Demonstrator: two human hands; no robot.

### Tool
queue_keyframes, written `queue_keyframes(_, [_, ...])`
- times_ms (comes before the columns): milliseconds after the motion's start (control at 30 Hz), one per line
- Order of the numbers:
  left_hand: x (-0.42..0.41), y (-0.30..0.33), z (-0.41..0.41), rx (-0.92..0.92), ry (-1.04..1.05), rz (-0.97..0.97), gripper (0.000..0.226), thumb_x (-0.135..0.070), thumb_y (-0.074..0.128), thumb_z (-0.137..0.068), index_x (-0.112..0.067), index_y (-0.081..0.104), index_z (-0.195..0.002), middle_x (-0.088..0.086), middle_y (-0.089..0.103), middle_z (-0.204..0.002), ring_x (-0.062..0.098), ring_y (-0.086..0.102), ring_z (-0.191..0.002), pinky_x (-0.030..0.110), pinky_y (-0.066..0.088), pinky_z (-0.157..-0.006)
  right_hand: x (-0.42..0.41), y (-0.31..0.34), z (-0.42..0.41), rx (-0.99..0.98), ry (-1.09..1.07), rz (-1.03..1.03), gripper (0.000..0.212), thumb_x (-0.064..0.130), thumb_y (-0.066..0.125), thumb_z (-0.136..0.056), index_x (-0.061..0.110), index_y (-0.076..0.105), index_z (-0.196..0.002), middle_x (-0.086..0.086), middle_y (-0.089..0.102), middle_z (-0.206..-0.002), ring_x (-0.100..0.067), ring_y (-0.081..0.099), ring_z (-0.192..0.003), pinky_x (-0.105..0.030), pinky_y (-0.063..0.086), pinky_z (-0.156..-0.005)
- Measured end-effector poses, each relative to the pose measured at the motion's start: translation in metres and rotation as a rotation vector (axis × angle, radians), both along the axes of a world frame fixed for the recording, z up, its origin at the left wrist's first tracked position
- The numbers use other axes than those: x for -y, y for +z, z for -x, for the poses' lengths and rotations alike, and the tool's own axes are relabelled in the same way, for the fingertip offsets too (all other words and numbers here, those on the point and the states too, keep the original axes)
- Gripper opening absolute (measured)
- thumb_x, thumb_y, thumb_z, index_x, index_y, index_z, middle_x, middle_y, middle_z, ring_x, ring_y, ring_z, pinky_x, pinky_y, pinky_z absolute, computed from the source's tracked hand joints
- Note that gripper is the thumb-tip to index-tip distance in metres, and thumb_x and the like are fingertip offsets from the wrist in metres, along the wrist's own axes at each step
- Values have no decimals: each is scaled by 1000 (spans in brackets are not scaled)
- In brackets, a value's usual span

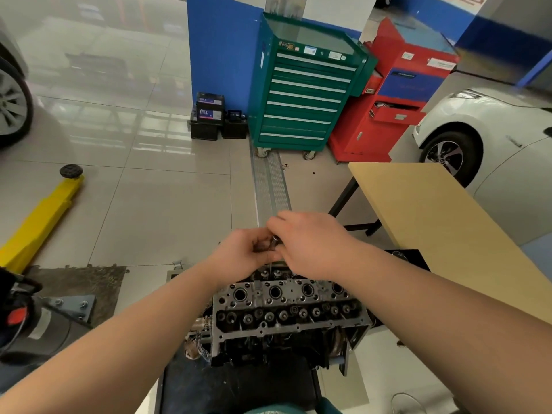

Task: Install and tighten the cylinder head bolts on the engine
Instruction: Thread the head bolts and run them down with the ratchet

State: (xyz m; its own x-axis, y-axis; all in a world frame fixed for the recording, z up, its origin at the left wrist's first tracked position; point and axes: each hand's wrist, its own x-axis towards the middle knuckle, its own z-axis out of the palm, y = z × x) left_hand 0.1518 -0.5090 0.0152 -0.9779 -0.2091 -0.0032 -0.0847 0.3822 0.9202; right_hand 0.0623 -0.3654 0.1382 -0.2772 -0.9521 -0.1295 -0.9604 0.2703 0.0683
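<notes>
A tiled workshop floor (167, 204) spreads out ahead, with a white car (490, 127) at the right, a green tool chest (301, 94) and a red cabinet (388, 109) against the blue wall, and a yellow lift arm (41, 216) lying at the left. Nearer, a tan table (448, 222) stands at the right, just beside the engine (286, 318), which sits low and central on a dark stand. Its cylinder head (283, 297) faces up, showing a row of four large round bores and many smaller holes. Above its far edge the two hands meet: the left hand (242, 253) has its fingers curled round a small dark metal part (273, 243), and the right hand (307, 243) pinches the same piece from the other side with bent fingers. This looks like a bolt held with its thin shank pointing down toward the head, though the hands cover most of it and I cannot be sure. As for progress, I judge the job to be early: no wrench is in view, the piece is in the air and not seated, and whether any holes already carry bolts is too fine to tell. Seating the bolts and tightening them appear to remain.
</notes>
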Motion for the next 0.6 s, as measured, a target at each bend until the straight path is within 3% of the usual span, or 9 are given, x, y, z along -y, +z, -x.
queue_keyframes(67, [2,0,-3,3,-45,-59,22,-28,79,-93,-22,70,-113,-5,73,-90,11,67,-83,23,54,-83,3,4,-1,20,-72,-41,23,33,61,-97,20,53,-115,2,59,-100,-26,60,-90,-37,40,-62])
queue_keyframes(133, [-3,2,-5,-43,11,-9,24,-33,84,-87,-26,70,-106,-8,74,-92,12,69,-89,26,57,-84,11,1,-4,-38,-172,-63,27,44,54,-102,18,53,-109,-3,62,-96,-26,55,-81,-38,39,-60])
queue_keyframes(233, [-10,2,-5,-95,139,76,19,-28,77,-81,-20,62,-72,-7,63,-65,11,52,-60,36,47,-59,20,-3,-11,-118,-253,-106,50,70,38,-100,22,51,-93,2,45,-74,-25,47,-73,-34,30,-53])
queue_keyframes(267, [-10,2,-5,-78,144,111,19,-28,72,-80,-17,62,-68,-3,62,-62,12,48,-55,38,45,-56,20,-3,-11,-124,-245,-98,54,75,37,-96,23,50,-93,3,45,-74,-25,50,-74,-34,31,-53])
queue_keyframes(333, [-4,2,-4,-34,113,129,10,-23,72,-84,-16,69,-77,1,68,-66,17,56,-56,43,54,-59,18,2,-8,-52,-171,-73,52,74,46,-94,24,52,-109,3,58,-92,-26,59,-86,-39,46,-63])
queue_keyframes(400, [1,3,-6,-19,60,60,10,-17,77,-89,-21,69,-91,-5,70,-71,7,59,-61,30,56,-66,16,8,-6,79,-71,-100,34,53,57,-97,27,52,-119,5,59,-108,-24,61,-99,-42,52,-75])
queue_keyframes(467, [1,3,-10,-8,-35,-99,24,-17,79,-92,-24,63,-109,-14,73,-82,-1,66,-78,18,55,-79,15,11,-4,107,-81,-123,21,41,57,-100,26,56,-114,4,59,-104,-24,60,-96,-41,49,-72])
queue_keyframes(533, [-3,0,-11,-3,-1,-63,34,-28,85,-89,-28,63,-115,-10,76,-100,6,71,-97,27,57,-91,17,9,-5,31,-174,-100,26,47,53,-102,22,59,-107,1,57,-90,-24,56,-84,-38,43,-63])
queue_keyframes(600, [-8,-1,-12,-23,121,2,28,-34,89,-84,-31,69,-103,-5,75,-95,12,70,-93,34,58,-88,20,4,-6,-81,-233,-91,41,57,47,-102,19,62,-102,1,45,-75,-25,51,-78,-36,38,-61])
